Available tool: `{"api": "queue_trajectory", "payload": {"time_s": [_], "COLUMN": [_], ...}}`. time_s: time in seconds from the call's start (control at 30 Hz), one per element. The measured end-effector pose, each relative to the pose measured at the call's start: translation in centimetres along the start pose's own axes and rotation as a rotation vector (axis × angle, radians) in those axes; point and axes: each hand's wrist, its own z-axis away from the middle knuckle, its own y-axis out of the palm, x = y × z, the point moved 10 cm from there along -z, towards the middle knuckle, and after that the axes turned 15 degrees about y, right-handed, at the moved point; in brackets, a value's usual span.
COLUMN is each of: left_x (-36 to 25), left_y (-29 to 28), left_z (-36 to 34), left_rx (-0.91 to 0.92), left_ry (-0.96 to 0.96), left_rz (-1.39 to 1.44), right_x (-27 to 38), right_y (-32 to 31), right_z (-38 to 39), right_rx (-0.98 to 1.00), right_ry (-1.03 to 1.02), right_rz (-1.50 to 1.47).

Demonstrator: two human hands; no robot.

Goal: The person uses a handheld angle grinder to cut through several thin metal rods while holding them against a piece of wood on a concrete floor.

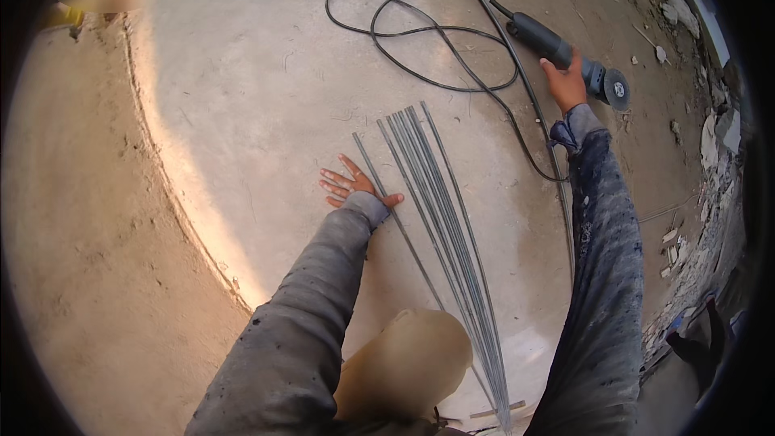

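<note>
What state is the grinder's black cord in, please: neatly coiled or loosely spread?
Loosely spread: the black cord sprawls across the concrete floor in wide, crossing loops.

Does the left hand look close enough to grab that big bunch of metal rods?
Probably yes: the left hand is spread open just left of the bunch of metal rods, and only floor shows between its thumb and them.

The slender rods (440, 194) running toward five o'clock were bare grey metal, dully shiny. Toward one o'clock, the grinder body (539, 36) looked like matt dark plastic; its disc (617, 90), at two, was matt grey with a rough face. The cord (464, 90) had a smooth, faintly glossy black sheath. Matt cloth formed the sleeves, at seven (299, 331) and four (601, 274). The pale slab (266, 113) was smooth, dusty concrete; nine o'clock's ground (89, 194), gritty earth.
</note>
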Motion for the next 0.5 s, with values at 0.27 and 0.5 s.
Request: {"api": "queue_trajectory", "payload": {"time_s": [0.27, 0.5], "left_x": [-0.3, -0.3], "left_y": [-0.5, -0.2], "left_z": [-0.6, -0.7], "left_rx": [0.062, -0.002], "left_ry": [0.036, 0.042], "left_rz": [-0.035, -0.068], "right_x": [2.0, 0.0], "right_y": [0.7, -0.9], "right_z": [0.5, 4.5], "right_rx": [0.082, -0.171], "right_ry": [0.384, 0.382], "right_rz": [-0.48, -0.946]}}
